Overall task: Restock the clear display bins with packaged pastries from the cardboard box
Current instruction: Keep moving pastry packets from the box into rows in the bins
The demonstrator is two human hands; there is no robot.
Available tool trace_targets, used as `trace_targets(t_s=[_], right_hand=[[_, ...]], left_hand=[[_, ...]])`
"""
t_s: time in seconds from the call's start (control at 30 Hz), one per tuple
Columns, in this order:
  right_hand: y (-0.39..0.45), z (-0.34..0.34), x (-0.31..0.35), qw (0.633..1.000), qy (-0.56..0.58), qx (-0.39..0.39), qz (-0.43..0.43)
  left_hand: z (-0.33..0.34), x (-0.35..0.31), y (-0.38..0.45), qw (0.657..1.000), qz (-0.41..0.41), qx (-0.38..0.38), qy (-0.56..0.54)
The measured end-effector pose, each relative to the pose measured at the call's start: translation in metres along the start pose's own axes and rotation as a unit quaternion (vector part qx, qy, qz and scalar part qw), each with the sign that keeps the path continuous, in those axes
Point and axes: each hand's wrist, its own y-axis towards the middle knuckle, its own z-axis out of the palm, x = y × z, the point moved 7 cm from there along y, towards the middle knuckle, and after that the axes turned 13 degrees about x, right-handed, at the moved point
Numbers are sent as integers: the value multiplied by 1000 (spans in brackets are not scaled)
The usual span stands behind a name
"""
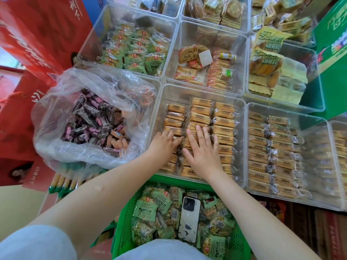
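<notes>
Clear bin (242, 147), wrapped pastries (223, 126) under both flat hands, left (165, 141), right (203, 149)

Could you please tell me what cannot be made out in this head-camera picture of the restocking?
- Cardboard box: not in view anywhere.
- Packs under the left hand and right hand in the middle bin: covered by the palms.
- Whether either hand grips a pack: fingers lie flat, undersides hidden.
- Top bins: cut off by the upper edge.
- Basket floor: hidden by green packs and a phone.
- Pack print: too small.
</notes>
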Motion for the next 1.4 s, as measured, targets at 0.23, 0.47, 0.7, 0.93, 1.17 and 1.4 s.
trace_targets(t_s=[0.23,0.47,0.7,0.93,1.17,1.4], right_hand=[[1,2,-1,1000,-15,6,7],[1,1,1,1000,-13,4,7],[-1,-1,2,1000,-5,3,2],[-1,-3,3,1000,1,12,1],[-1,-1,2,1000,1,11,1],[-1,-1,3,1000,3,5,0]], left_hand=[[-1,-4,1,990,-30,-6,136],[1,-7,3,998,25,-8,58],[9,-5,9,1000,15,9,1],[8,-3,14,1000,-22,-8,-11],[19,-5,16,998,-42,18,-47],[-7,9,28,981,-38,-53,-185]])
